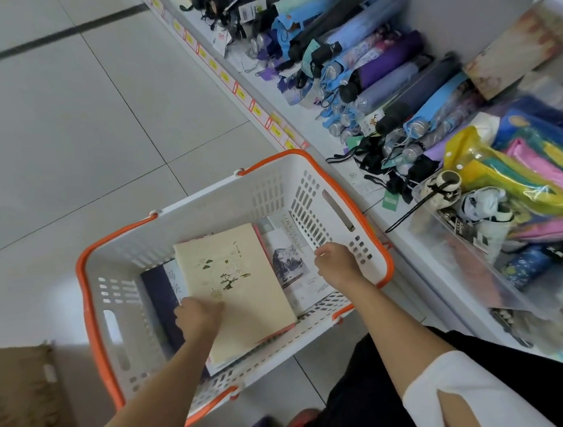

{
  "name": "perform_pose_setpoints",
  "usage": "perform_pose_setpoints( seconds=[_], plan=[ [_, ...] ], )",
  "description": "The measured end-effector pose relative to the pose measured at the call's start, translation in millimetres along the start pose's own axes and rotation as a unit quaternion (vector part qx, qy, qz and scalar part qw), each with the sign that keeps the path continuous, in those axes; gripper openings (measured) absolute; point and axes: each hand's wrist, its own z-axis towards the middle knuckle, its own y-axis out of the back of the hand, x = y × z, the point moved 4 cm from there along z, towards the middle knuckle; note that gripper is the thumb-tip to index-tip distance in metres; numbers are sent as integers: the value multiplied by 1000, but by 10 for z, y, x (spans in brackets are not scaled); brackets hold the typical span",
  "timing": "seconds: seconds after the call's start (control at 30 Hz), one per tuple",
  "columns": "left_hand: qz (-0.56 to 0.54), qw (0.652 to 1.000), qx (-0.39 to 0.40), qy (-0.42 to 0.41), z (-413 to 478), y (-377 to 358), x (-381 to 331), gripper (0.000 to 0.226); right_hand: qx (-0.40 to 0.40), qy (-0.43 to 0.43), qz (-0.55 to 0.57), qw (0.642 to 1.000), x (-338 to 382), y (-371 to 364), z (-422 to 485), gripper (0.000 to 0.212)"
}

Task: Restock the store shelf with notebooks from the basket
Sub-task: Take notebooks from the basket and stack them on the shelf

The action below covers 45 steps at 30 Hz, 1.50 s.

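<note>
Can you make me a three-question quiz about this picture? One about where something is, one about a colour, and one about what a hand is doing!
1. Where is the basket?
A. on the floor beside the shelf
B. on top of the shelf
C. hanging on a hook

2. What colour are the basket's handles?
A. green
B. orange
C. black

3. What is the left hand doing?
A. waving in the air
B. holding an umbrella
C. touching the cream notebook

Answers: 1 A, the basket sits on the floor tiles next to the shelf. 2 B, the handles around its rim are orange. 3 C, the hand rests on the cream cover inside the basket.
</note>
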Motion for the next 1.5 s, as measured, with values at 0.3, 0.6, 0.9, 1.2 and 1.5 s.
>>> perform_pose_setpoints(
  seconds=[0.3, 0.6, 0.9, 1.2, 1.5],
  plan=[
    [-143, 988, 48, 26, 9, 47, -119, 76, -15, 5, 7, 1000, -18, 106, -127, 34],
    [-259, 955, 143, -33, -289, 59, -566, 29, -24, 30, 46, 998, 72, 201, -376, 33],
    [-281, 927, 191, -156, -944, 788, -1078, 39, -68, 33, 176, 982, 425, 764, -887, 19],
    [-323, 822, 379, -277, -2370, 1506, -1648, 21, -70, 24, 172, 982, 811, 1500, -1635, 49],
    [-364, 746, 382, -405, -3643, 1705, -2403, 63, -144, 154, 220, 952, 963, 2614, -2858, 7]
  ],
)
